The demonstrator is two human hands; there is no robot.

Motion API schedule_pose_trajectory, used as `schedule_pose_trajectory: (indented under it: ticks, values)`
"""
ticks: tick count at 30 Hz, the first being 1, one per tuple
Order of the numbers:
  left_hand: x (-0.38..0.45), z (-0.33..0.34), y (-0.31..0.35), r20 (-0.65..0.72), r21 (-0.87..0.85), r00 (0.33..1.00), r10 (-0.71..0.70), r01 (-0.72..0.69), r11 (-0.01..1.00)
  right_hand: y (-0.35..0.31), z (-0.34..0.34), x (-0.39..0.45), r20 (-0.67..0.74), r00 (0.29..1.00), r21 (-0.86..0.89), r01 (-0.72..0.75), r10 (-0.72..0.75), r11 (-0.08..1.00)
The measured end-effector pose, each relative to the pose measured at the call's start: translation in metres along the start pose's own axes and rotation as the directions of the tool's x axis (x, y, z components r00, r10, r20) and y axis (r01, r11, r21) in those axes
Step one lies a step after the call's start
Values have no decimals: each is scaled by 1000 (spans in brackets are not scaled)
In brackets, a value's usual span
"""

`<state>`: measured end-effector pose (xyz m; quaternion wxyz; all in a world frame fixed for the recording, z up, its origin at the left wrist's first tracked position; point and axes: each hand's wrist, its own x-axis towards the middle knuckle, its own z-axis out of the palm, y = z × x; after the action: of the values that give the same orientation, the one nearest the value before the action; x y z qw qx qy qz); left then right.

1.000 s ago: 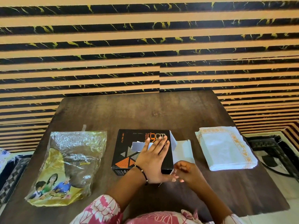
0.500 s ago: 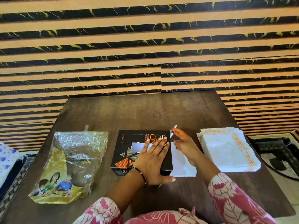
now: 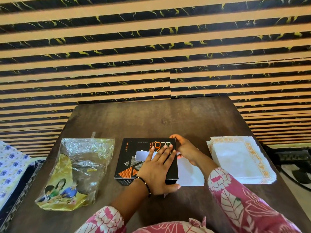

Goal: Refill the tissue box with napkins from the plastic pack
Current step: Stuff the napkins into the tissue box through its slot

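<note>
The black tissue box (image 3: 134, 158) with orange triangles lies flat at the middle of the brown table (image 3: 168, 118). My left hand (image 3: 158, 170) rests palm down on its top, fingers spread, partly covering a pale strip (image 3: 142, 155) at the opening. My right hand (image 3: 184, 148) pinches the box's far right corner. Below that hand a white sheet (image 3: 190, 175) lies against the box's right side. A stack of white napkins (image 3: 239, 158) with orange borders sits to the right. The crumpled yellow and clear plastic pack (image 3: 79, 172) lies to the left.
A striped black and tan wall (image 3: 151, 47) rises behind the table. A flowered cloth (image 3: 10, 165) lies past the table's left edge, and dark objects (image 3: 294, 158) sit on the floor to the right.
My right hand has gone from the box's near right corner up to its far right corner. The small white flap that stood up there is now down. My left hand has stayed flat on the box.
</note>
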<state>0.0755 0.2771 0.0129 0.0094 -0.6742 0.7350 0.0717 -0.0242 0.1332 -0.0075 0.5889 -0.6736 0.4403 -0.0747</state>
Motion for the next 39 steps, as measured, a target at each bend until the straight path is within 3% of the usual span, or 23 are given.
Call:
schedule_pose_trajectory:
  ticks: [3, 6, 9, 13, 16, 18, 20, 22, 25, 29, 32, 39]
  values:
    - [2, -1, 0, -5, 5, 1000, -2, 2, 1000, 3, -6, -5, -16, 1000, -10, 11, -11, 1000]
    - [1, 1, -1, -6, -1, 1000, -6, 6, 1000, 13, -18, -25, -178, 981, -87, 61, -75, 994]
    - [2, 2, -1, -12, -10, 1000, -12, 12, 1000, 28, -41, -56, -365, 912, -219, 111, -186, 970]
    - [4, 5, -1, -13, -10, 1000, -16, 16, 1000, 53, -75, -99, -547, 818, -320, -10, -177, 947]
    - [5, 5, -2, -38, -22, 999, -5, 4, 1000, 88, -94, -111, -412, 901, -567, -140, -133, 811]
    - [7, 0, -1, -34, -49, 999, -16, 14, 999, 115, -97, -113, -269, 957, -721, -123, -112, 682]
    - [11, -6, 1, -58, -68, 997, -47, 43, 997, 131, -94, -111, -190, 969, -853, -82, -161, 516]
    - [17, -11, 7, -112, -70, 991, -73, 66, 995, 130, -92, -109, -217, 956, -883, -106, -198, 457]
    - [26, -10, 20, -170, -35, 983, -73, 68, 997, 129, -96, -107, -218, 950, -875, -89, -224, 475]
    - [33, -5, 44, -277, -47, 960, -37, 25, 999, 131, -95, -106, -211, 941, -908, -88, -265, 409]
    - [39, -5, 60, -285, -158, 958, -27, -20, 987, 135, -96, -103, -188, 940, -943, -92, -285, 320]
    - [55, -7, 83, -209, -490, 970, -126, 7, 871, 135, -109, -103, -155, 925, -910, 2, -346, 414]
